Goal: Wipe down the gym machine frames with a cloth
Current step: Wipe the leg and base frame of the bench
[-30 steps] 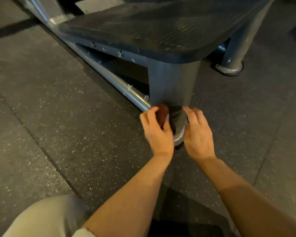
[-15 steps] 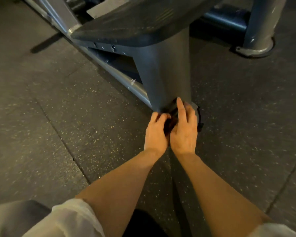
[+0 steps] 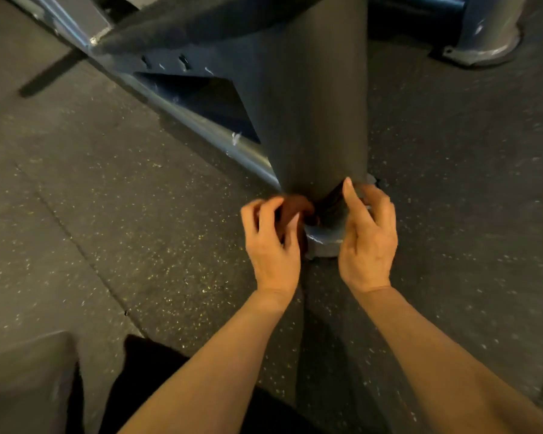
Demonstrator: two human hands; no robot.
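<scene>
Dark speckled rubber floor [image 3: 113, 214] fills most of the view, with tile seams running diagonally to the left of the hands and open floor on both outer sides of them. The machine frame leg [image 3: 311, 120], a thick dark grey-blue post, stands roughly upright directly ahead of both hands, long axis running from the hands up to the top edge of view, wider at the top. A textured dark platform [image 3: 201, 20] sits atop it, ahead and left. A rounded grey rail [image 3: 201, 126] runs diagonally from far upper left down to the leg base, ending just ahead of the left hand. A second post foot [image 3: 486, 36] with a round flange is well ahead and right of the right hand. The leg's foot plate [image 3: 323, 242], pale grey metal, sits on the floor between the two hands.

Cloth [image 3: 295, 208], reddish-brown and bunched, partly blurred, is pressed at the leg base just ahead of the left hand. Left hand [image 3: 271, 242] grasps the cloth, fingers curled round it. Right hand [image 3: 369, 236] is on the right side of the base, fingers curled, index finger extended up against the leg; cannot tell whether it holds a dark part of the cloth. Hands are near each other, not touching.
</scene>
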